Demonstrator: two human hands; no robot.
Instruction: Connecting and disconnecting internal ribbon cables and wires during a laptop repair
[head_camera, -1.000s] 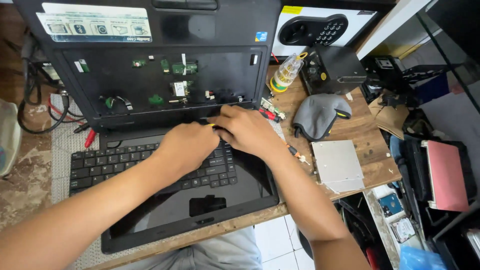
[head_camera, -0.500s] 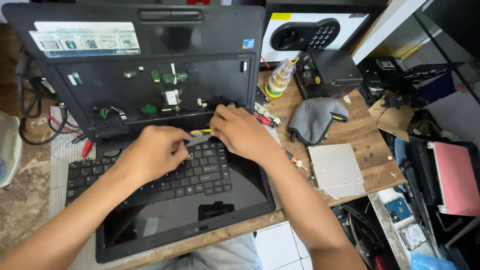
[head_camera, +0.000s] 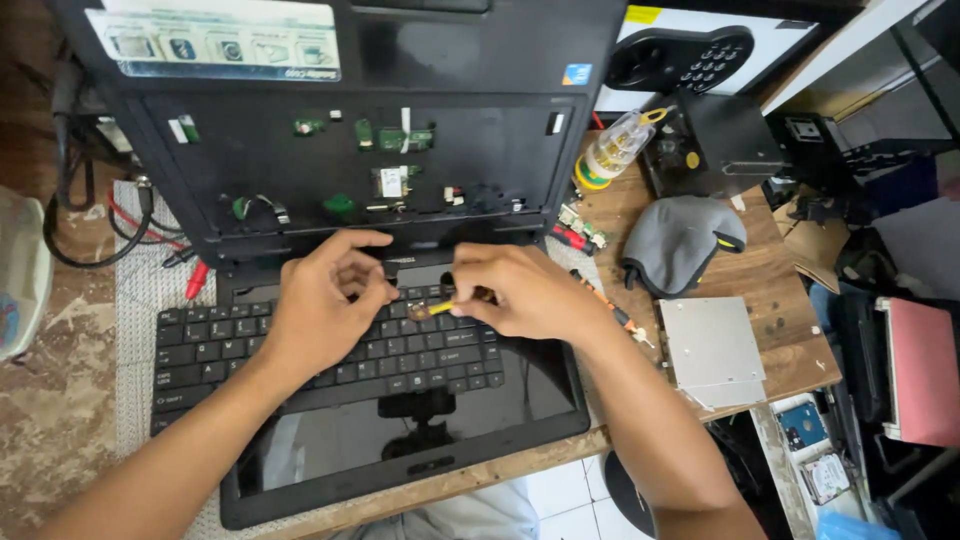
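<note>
Since a second ago both hands have drawn apart over the loose keyboard (head_camera: 330, 350) of the opened laptop (head_camera: 400, 200). The right hand (head_camera: 525, 290) now pinches a small yellow-handled tool (head_camera: 437, 308); the left hand (head_camera: 325, 300) rests half-curled on the keys, holding nothing. So the work has moved to the keyboard's far edge. A white rectangular label (head_camera: 215, 40) sits far left; a small blue square sticker (head_camera: 575, 74) to its right.

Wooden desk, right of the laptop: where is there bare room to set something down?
Bare wooden desk shows between the grey cap and the silver drive. It is crowded behind, around the glue bottle and black box, and beside the right hand.
</note>
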